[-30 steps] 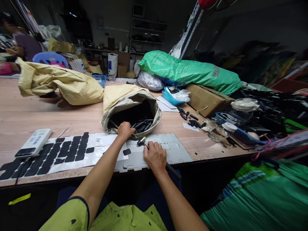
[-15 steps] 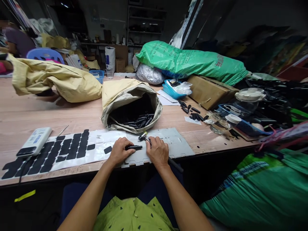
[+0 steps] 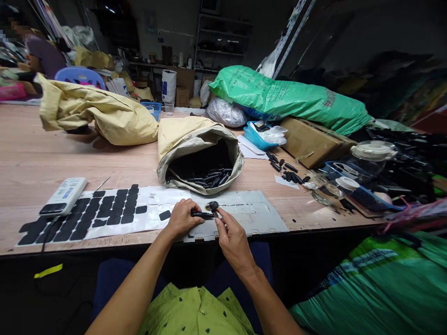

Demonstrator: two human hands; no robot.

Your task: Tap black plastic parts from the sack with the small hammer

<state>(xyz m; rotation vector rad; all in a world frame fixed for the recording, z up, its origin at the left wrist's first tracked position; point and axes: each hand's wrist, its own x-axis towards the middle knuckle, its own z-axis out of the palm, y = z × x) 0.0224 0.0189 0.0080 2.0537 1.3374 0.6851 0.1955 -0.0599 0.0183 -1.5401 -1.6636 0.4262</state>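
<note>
My left hand (image 3: 182, 217) is closed around a short black tube-shaped piece (image 3: 204, 215), which lies low over the grey board (image 3: 260, 218) and points to the right. In my right hand (image 3: 233, 239) is a small hammer (image 3: 212, 205) with a dark round head and a metal shaft, gripped by the fingers. The hammer head is just above the right end of the black piece; I cannot tell whether they touch. Behind both hands lies an open sack (image 3: 164, 170) with many similar black pieces (image 3: 214, 177) inside.
Left of my hands is a sheet with black stickers (image 3: 118, 207), beside a white device (image 3: 64, 197) with a cable. A folded yellow sack (image 3: 115, 121) lies behind. To the right are loose black parts (image 3: 291, 177), a carton (image 3: 314, 142), a jar (image 3: 372, 156) and a green sack (image 3: 359, 279).
My right hand has turned and tilted the hammer, so its head now faces another way, over the black piece. The left hand keeps its hold. The whole view has shifted slightly.
</note>
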